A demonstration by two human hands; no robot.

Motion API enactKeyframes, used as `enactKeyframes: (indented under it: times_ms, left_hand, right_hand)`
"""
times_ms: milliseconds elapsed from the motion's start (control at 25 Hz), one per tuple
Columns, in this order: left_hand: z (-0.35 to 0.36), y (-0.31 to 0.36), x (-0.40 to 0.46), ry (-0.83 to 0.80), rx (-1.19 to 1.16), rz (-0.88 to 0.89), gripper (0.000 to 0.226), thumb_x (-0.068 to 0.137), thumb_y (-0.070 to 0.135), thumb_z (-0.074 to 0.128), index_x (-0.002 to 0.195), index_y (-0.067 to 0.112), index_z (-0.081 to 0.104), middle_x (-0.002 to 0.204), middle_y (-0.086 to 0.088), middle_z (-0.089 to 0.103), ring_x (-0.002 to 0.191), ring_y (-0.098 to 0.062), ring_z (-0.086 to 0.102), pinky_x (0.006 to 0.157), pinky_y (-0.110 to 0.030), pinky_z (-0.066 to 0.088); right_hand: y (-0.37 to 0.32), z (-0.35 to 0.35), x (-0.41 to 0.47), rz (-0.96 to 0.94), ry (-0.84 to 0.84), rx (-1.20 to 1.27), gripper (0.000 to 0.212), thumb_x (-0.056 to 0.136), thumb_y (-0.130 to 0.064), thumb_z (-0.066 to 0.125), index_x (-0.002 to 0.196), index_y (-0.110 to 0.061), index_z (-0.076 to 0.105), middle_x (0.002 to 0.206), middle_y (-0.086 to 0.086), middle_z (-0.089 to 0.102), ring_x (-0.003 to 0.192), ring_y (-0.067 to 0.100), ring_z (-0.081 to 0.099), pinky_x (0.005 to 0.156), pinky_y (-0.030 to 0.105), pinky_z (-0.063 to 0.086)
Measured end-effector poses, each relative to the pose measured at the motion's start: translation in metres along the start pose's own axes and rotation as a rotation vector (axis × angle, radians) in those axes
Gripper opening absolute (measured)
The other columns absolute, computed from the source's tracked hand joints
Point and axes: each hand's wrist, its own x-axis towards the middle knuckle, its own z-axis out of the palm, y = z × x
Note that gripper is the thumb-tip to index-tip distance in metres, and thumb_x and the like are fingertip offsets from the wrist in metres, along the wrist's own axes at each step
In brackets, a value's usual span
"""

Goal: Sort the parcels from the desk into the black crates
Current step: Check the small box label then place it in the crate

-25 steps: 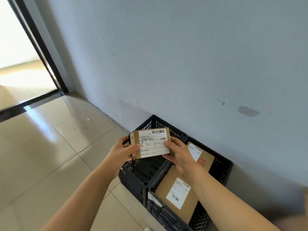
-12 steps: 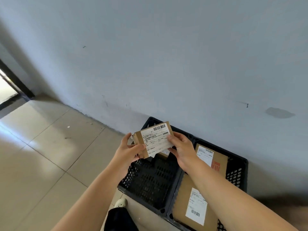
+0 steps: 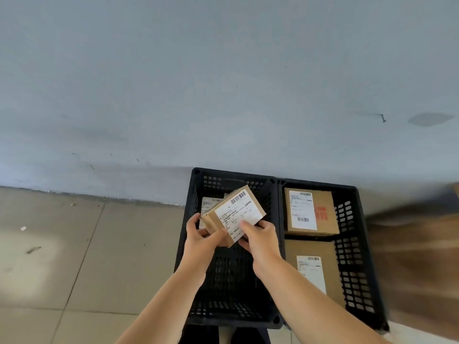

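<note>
A small brown parcel (image 3: 236, 211) with a white barcode label hangs tilted above the left black crate (image 3: 229, 316). My left hand (image 3: 201, 238) grips its left end and my right hand (image 3: 259, 238) pinches its near right edge. Under it, at the far end of that crate, lies another labelled parcel (image 3: 208, 204), mostly hidden. The right black crate (image 3: 357, 269) holds two brown parcels: one at the far end (image 3: 311, 211) with red print, one nearer (image 3: 313, 266) partly behind my right forearm.
Both crates stand side by side on the tiled floor (image 3: 87, 256) against a pale blue wall (image 3: 223, 83). A blurred brown surface (image 3: 419, 256) fills the right edge. Dark shoes (image 3: 198, 335) show below the left crate.
The view has swung right and down, so the crates now lie straight below. The parcel has dropped lower over the left crate and tilted more. Both hands keep hold of it.
</note>
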Motion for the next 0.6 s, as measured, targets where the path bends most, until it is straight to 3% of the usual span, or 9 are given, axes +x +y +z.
enactKeyframes:
  times_ms: [120,240,360,440,520,600]
  left_hand:
    - [0.017,-0.034,0.032,-0.019,0.011,-0.024,0.076,0.073,0.008,0.078,0.124,0.038,0.029,0.109,0.013,0.052,0.094,-0.006,0.058,0.053,-0.008,0.048]
    - [0.033,-0.07,0.063,-0.013,0.068,-0.008,0.081,0.068,0.006,0.081,0.122,0.039,0.03,0.119,0.018,0.046,0.107,-0.007,0.054,0.067,-0.014,0.052]
    - [0.045,-0.106,0.097,0.028,0.196,-0.006,0.083,0.066,0.02,0.084,0.123,0.045,0.029,0.124,0.02,0.046,0.114,-0.006,0.052,0.091,-0.032,0.05]
    - [0.05,-0.127,0.117,0.012,0.278,-0.032,0.08,0.068,0.018,0.079,0.123,0.048,0.028,0.127,0.017,0.048,0.105,0.006,0.054,0.082,-0.021,0.05]
    - [0.049,-0.145,0.138,-0.056,0.412,-0.062,0.079,0.072,0.006,0.065,0.127,0.049,0.029,0.133,0.016,0.045,0.095,0.016,0.053,0.067,-0.008,0.045]
    - [0.046,-0.162,0.167,-0.099,0.633,-0.03,0.082,0.075,0.002,0.056,0.14,0.04,0.026,0.148,0.011,0.032,0.123,0.007,0.042,0.086,-0.015,0.043]
  right_hand:
    - [0.018,0.005,0.034,0.044,0.065,-0.012,0.037,0.082,-0.021,0.073,0.115,-0.012,0.059,0.1,0.003,0.072,0.088,0.013,0.07,0.069,0.028,0.059]
    - [0.037,0.01,0.074,0.082,0.09,-0.033,0.051,0.076,-0.03,0.078,0.119,-0.014,0.056,0.103,0.001,0.069,0.089,0.013,0.068,0.058,0.023,0.054]
    - [0.056,0.015,0.12,0.139,0.15,-0.081,0.064,0.066,-0.033,0.083,0.116,-0.016,0.046,0.104,0.001,0.063,0.09,0.012,0.063,0.069,0.029,0.056]
    - [0.067,0.014,0.144,0.149,0.2,-0.135,0.06,0.062,-0.03,0.083,0.105,-0.018,0.043,0.101,-0.001,0.061,0.089,0.013,0.062,0.073,0.033,0.056]
    - [0.078,0.01,0.164,0.1,0.284,-0.369,0.063,0.059,-0.034,0.079,0.102,-0.019,0.037,0.106,-0.002,0.053,0.099,0.016,0.056,0.079,0.037,0.055]
    - [0.092,0.003,0.181,-0.062,0.355,-0.757,0.088,0.059,-0.045,0.074,0.127,-0.018,0.027,0.121,-0.001,0.042,0.114,0.019,0.044,0.092,0.039,0.049]
